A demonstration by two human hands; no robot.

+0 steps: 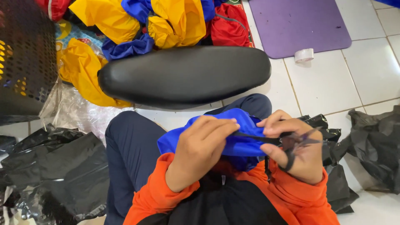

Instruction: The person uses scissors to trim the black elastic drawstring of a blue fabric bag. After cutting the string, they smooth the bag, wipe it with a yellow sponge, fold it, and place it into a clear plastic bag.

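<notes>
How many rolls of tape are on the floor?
1. The roll of tape lies on the white tiled floor, touching the front edge of the purple mat. More could be hidden under the piled cloth.

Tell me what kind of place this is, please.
Probably a home or small garment workroom, worked from the white tiled floor: piled yellow, blue and red fabric pieces, crumpled black plastic bags, and a purple foam mat.
</notes>
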